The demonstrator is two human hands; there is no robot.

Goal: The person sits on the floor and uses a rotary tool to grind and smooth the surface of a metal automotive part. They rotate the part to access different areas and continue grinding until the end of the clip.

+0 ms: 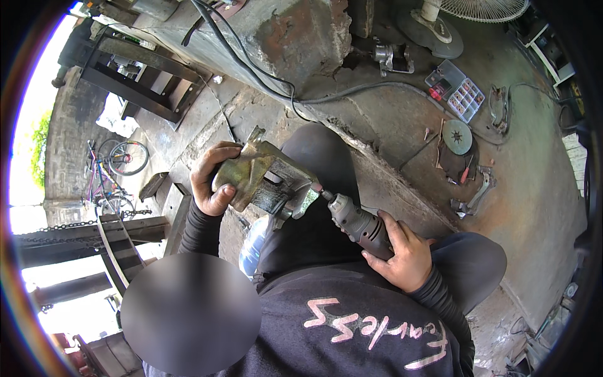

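Note:
My left hand (212, 180) grips a worn, brownish metal brake caliper (244, 171) by its outer side, thumb in front and fingers over the top. It is held up above my lap, tilted. In my right hand (405, 252) is a grey die grinder (361, 226), the fingers wrapped round its body. Its small pinkish tip (317, 187) points left and meets the caliper's right end; whether it touches the metal I cannot tell. Beneath the caliper, a clear plastic bottle (252, 246) shows partly, next to my leg.
A concrete block (295, 38) with cables over it stands ahead. On the floor to the right lie an open compartment box (465, 97), a round disc (457, 136), a red-handled screwdriver (467, 169) and metal brackets (482, 188). Another caliper (393, 58) and a fan (433, 31) are farther off.

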